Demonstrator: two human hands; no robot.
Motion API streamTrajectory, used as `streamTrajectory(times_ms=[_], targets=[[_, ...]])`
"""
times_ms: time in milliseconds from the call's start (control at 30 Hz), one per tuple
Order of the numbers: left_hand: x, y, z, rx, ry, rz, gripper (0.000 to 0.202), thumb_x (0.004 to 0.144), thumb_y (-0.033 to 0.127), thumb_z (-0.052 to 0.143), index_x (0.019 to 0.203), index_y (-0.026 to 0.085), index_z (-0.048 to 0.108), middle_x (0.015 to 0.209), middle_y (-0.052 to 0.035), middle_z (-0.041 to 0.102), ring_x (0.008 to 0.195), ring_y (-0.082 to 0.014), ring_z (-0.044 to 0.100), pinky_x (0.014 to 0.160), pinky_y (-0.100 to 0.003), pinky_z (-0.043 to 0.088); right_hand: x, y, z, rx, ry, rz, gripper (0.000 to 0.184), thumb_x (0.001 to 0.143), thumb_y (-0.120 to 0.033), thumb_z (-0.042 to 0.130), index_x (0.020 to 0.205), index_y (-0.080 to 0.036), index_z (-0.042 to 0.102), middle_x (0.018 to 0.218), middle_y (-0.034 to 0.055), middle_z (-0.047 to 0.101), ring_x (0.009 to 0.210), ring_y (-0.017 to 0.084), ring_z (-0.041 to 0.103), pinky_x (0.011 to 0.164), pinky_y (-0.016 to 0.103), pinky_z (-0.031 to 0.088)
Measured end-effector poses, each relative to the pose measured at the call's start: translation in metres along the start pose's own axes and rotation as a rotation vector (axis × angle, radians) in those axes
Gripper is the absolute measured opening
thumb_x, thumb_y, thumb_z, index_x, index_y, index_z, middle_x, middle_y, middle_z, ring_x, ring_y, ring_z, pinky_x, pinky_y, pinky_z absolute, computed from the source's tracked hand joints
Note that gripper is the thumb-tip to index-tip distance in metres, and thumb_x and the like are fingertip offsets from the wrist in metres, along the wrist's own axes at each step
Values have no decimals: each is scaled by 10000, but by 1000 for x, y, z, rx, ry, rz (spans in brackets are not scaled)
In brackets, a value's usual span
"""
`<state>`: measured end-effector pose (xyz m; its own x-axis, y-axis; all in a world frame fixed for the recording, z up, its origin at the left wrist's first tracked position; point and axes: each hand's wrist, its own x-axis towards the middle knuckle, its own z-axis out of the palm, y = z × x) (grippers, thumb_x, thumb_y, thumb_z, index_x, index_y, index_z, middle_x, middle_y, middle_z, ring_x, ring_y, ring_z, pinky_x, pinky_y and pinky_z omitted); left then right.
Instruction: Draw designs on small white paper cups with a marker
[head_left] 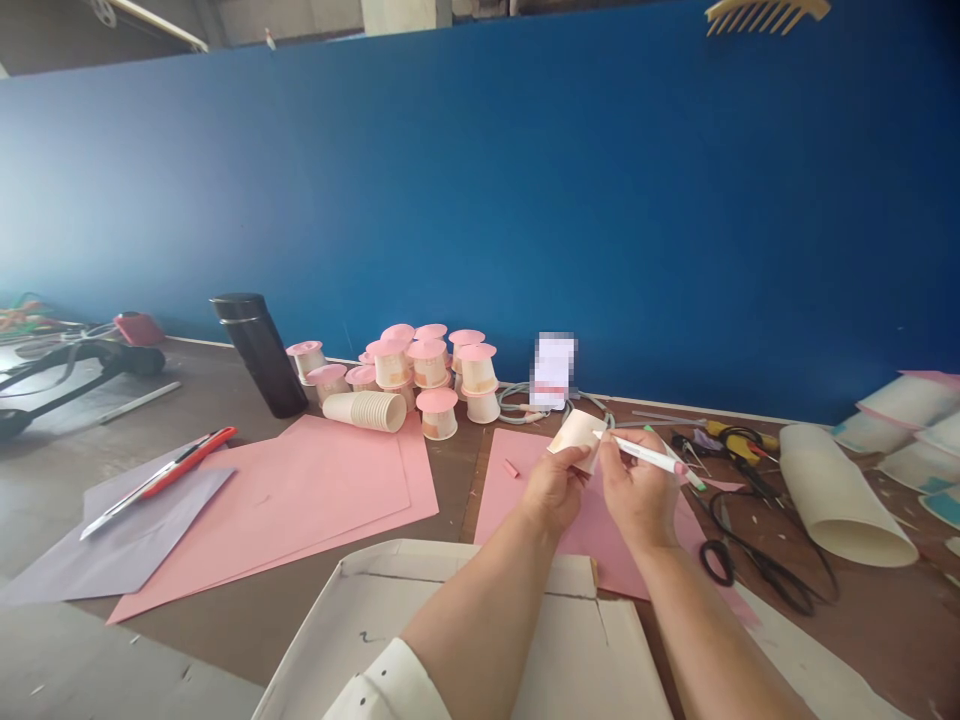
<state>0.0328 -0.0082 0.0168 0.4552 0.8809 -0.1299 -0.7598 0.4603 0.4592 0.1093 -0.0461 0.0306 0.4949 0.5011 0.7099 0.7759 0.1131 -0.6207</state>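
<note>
My left hand (556, 487) is closed round a small paper cup (578, 433), held on its side above a pink sheet (517, 500). My right hand (640, 490) pinches a white marker pen (651, 458), whose tip touches the cup's side. A small pink pen cap (511, 468) lies on the pink sheet just left of my hands. Both forearms reach out over a white cardboard box lid (360, 610).
Behind stand several paper cups with pink tops (429, 365), a lying stack of plain cups (366, 410) and a black flask (259, 352). Large pink paper (300, 500), grey paper (120, 540) with a red-handled cutter (169, 475) lie left. Scissors (757, 560), tools and rolled paper (836, 495) sit right.
</note>
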Motion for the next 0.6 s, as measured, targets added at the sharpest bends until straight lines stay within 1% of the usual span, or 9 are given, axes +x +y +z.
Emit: streamTrajectory(times_ms=[300,433,600], targets=[[0,1,1,0,24,-8,272,611,59,653,882,78,659,888,-101,690,830,-169,640,818,-251,457,-1,0,0,19,-21,23,196,782,-372,558,811,-179,574,705,41,625,614,159,587,563,261,450],[-1,1,1,-2,27,-10,268,614,59,652,881,79,658,865,-94,688,827,-167,639,814,-250,457,-2,1,1,-5,-24,9,195,783,-370,558,816,-179,577,699,46,631,616,166,591,558,265,449],[0,1,0,-2,36,-13,225,625,57,641,848,83,659,815,-79,682,777,-148,632,783,-237,456,-2,0,2,1,-39,-7,192,790,-364,546,820,-178,581,723,49,640,623,163,591,570,267,453]])
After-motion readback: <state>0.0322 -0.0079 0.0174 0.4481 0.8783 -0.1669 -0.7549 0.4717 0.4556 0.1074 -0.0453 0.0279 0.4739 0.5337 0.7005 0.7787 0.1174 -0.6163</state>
